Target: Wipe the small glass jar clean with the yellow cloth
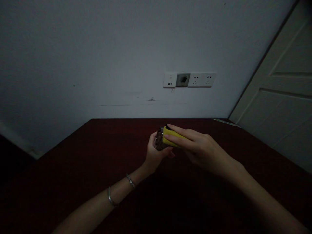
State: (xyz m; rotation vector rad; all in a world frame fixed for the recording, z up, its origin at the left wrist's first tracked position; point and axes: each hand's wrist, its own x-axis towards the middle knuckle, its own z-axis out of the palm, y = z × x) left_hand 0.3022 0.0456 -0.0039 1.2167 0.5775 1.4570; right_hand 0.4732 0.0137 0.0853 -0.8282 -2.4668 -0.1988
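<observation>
In the head view my left hand (154,156) is closed around a small, dark brown, shiny object (159,139) that looks like a glass or clear plastic container. Its exact kind is too dim to make out. My right hand (198,143) grips a yellow sponge-like pad (168,132) with a black bit at its top edge, pressing it against the right side of the brown object. Fingers of the right hand lie along the pad and hide part of it. Both hands are together above the dark red tabletop (117,139).
A white wall (97,58) rises behind the table, with a row of sockets and switches (190,80) on it. To the right stands a pale panelled door (280,91). A thin flat strip (226,122) lies at the table's far right edge. The light is dim.
</observation>
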